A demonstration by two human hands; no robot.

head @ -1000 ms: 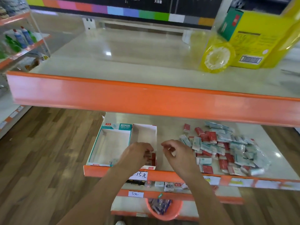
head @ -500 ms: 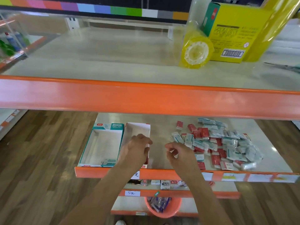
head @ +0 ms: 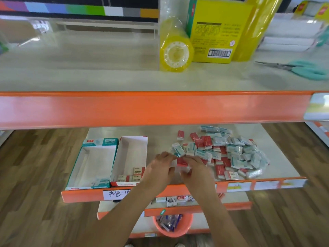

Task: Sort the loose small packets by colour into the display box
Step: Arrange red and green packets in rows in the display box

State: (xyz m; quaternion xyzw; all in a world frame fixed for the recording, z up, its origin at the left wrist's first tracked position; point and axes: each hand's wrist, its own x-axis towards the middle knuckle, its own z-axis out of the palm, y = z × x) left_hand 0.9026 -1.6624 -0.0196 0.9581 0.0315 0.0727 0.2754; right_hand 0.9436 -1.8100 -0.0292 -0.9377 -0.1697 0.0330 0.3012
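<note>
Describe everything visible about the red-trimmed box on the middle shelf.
The red-trimmed box is an open-topped white cardboard tray with a red front lip, lying flat near the shelf's front edge. It sits right of the teal box, apparently touching it. Its far part is bare; a few packets lie flat at the near end. Neither hand touches it.

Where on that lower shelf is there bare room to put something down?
The far strip of the shelf between the red-edged box and the packet pile is bare. The teal box holds one packet near its front, the rest is free. The right side is crowded, and both hands fill the front middle.
</note>
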